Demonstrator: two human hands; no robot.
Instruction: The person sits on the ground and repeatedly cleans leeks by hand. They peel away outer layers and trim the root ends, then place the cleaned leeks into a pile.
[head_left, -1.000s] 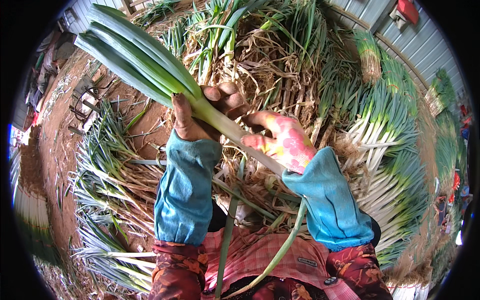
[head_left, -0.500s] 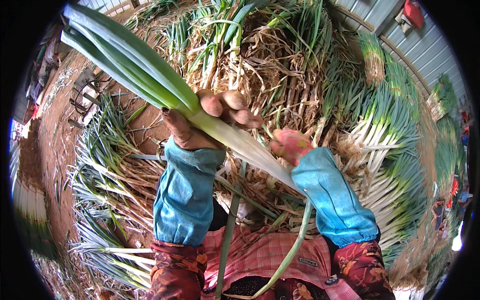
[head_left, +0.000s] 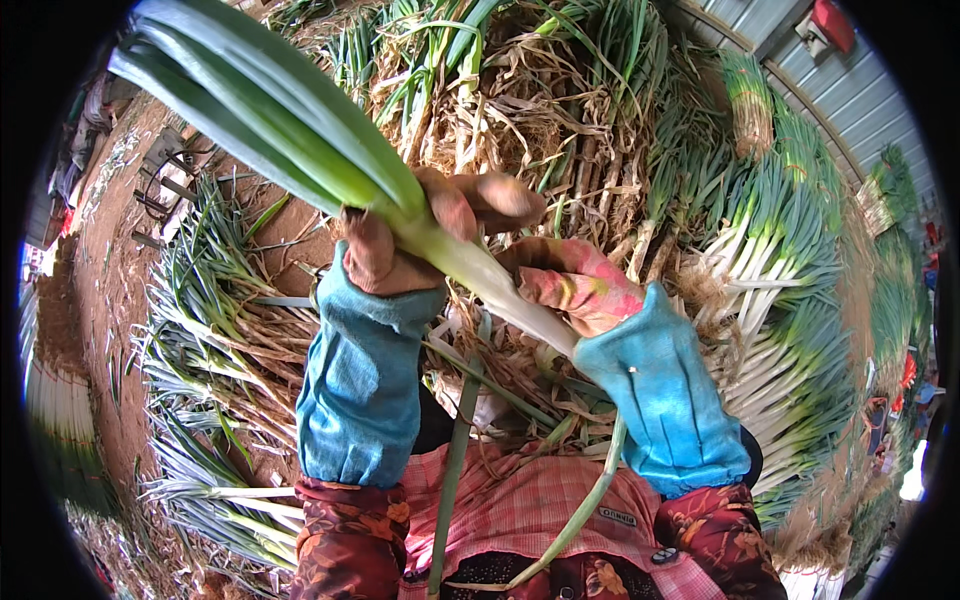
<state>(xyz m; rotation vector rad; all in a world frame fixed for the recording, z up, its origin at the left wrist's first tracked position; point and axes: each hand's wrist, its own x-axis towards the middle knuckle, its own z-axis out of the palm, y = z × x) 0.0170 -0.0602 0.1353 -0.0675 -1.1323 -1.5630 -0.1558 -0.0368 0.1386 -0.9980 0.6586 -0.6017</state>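
A long green onion point(head_left: 300, 130) slants from the upper left, where its broad green leaves fan out, down to its white stalk at the centre. My left hand point(head_left: 430, 230), in a dirty glove with a blue sleeve cover, grips it where green turns white. My right hand point(head_left: 570, 285), in a pink-stained glove with a blue sleeve cover, is closed around the white stalk lower down. Two peeled outer leaves point(head_left: 455, 470) hang down over my checked apron point(head_left: 520, 515).
A heap of unsorted green onions with dry brown husks point(head_left: 520, 110) lies ahead. Cleaned green onions with white stalks point(head_left: 790, 280) are stacked in rows on the right. Discarded leaves point(head_left: 200, 350) cover the dirt floor on the left. A corrugated metal wall point(head_left: 850, 90) runs behind.
Both hands have lifted the green onion closer to the camera. My right hand has closed from spread fingers onto the white stalk, and the loose outer leaves hang lower.
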